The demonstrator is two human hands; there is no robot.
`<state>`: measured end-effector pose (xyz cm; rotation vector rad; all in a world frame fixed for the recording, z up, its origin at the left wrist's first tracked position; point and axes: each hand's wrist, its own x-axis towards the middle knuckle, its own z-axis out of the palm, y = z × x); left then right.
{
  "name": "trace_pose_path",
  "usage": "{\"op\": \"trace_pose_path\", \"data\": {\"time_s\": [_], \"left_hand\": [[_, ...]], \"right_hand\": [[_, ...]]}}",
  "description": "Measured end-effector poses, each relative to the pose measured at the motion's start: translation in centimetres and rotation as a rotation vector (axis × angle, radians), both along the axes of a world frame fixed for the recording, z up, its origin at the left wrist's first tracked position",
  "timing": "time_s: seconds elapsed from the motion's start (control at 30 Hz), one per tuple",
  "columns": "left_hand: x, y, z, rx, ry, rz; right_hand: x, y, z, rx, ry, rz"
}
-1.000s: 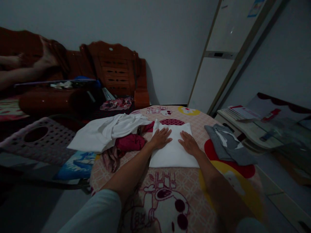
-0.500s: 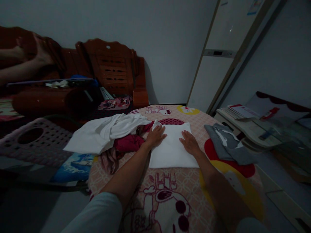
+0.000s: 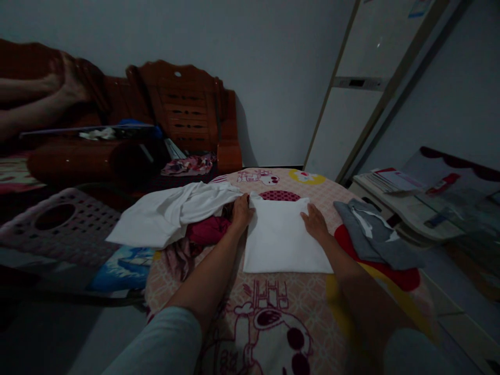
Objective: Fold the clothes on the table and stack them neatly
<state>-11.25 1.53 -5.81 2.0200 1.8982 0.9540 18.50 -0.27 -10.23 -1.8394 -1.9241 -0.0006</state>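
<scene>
A folded white garment (image 3: 283, 239) lies as a flat, near-square bundle on the patterned tablecloth (image 3: 269, 297). My left hand (image 3: 242, 213) is at its upper left edge, thumb beside the fabric and fingers curled at the side. At the upper right edge, my right hand (image 3: 315, 224) has its thumb on the cloth and its fingers bent around the side; the undersides of both hands are hidden. Left of my left hand, a loose white garment (image 3: 156, 213) is heaped over a crimson cloth (image 3: 209, 230). To the right rests a folded grey garment (image 3: 369, 234) with white strings.
A woven chair (image 3: 74, 229) stands at the left of the round table. Behind it is a wooden sofa (image 3: 187, 114), with another person's bare legs (image 3: 42, 96) on it. At the right, a side stand (image 3: 406, 208) holds papers. A tall white cabinet-like unit (image 3: 344, 125) stands by the wall.
Both hands have slid outward from lying flat on top of the white garment to its left and right edges, their fingers now bent. The view has shifted slightly.
</scene>
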Motion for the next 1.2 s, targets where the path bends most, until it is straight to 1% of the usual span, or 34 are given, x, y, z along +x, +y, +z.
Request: {"op": "trace_pose_path", "data": {"time_s": [0.07, 0.2, 0.33, 0.43, 0.53, 0.67, 0.73, 0.87, 1.0, 1.1, 1.2], "left_hand": [[-0.1, 0.4, 0.0, -0.037, -0.002, -0.002], [-0.2, 1.0, 0.5, -0.121, 0.017, 0.001], [-0.1, 1.5, 1.3, -0.184, 0.062, 0.003], [0.2, 1.9, 1.6, -0.215, 0.068, 0.041], [0.3, 2.1, 1.5, -0.195, -0.006, 0.073], [0.2, 2.1, 1.0, -0.128, -0.106, 0.073], [0.0, 2.2, 0.9, -0.121, -0.155, 0.059], [-0.5, 2.7, 0.8, -0.126, -0.317, -0.044], [-1.1, 2.5, 1.2, -0.100, -0.614, -0.180], [-1.6, 1.8, 2.0, -0.109, -0.785, -0.311], [-2.0, 0.8, 3.2, -0.177, -0.838, -0.449]], "right_hand": [[0.1, 0.8, 0.6, -0.022, 0.029, -0.067], [0.2, 2.8, 2.0, -0.129, 0.117, -0.172], [0.7, 4.7, 3.5, -0.178, 0.197, -0.204], [1.1, 5.4, 4.3, -0.208, 0.268, -0.217], [1.4, 5.5, 4.7, -0.187, 0.341, -0.224], [1.5, 4.8, 4.9, -0.097, 0.449, -0.205], [1.5, 4.5, 4.9, -0.060, 0.518, -0.185], [1.7, 3.7, 5.0, -0.010, 0.642, -0.143], [1.9, 2.6, 5.5, 0.035, 0.801, -0.081], [2.0, 1.1, 6.4, 0.060, 0.929, -0.002], [2.0, -1.0, 7.5, 0.042, 0.964, 0.043]]}}
